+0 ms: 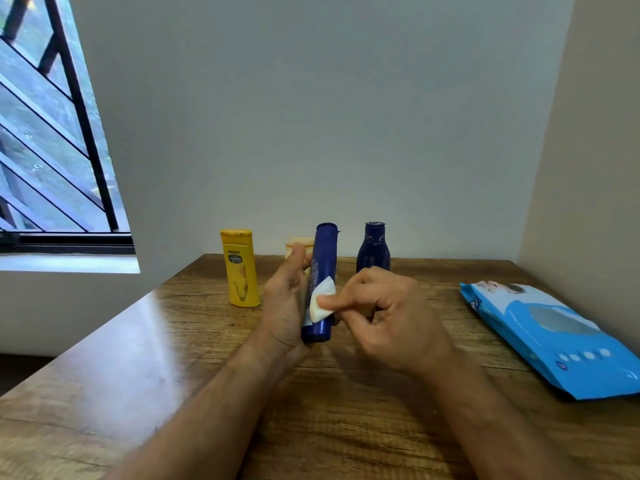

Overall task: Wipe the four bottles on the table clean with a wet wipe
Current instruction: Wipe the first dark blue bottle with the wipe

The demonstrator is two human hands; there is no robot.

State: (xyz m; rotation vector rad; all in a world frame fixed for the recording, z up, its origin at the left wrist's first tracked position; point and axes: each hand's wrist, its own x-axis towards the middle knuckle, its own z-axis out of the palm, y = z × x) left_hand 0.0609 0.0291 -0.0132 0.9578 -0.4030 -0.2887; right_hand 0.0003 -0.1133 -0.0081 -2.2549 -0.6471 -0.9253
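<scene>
Wiping at frame centre: a tall blue bottle (320, 282), seemingly light, stiff and slick, is gripped along its side by the left hand (285, 303) above the surface (104, 375), while a soft wet wipe (322, 304) is pinched against it by the right hand (388, 317).

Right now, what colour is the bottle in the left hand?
Dark blue; the bottle shows best in the head view.

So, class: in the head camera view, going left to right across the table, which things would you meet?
Yellow bottle → left hand → tall blue bottle, held in that hand → wet wipe → right hand, pinching the wipe → blue wipes pack. The bottles half hidden behind the hands are left out.
</scene>
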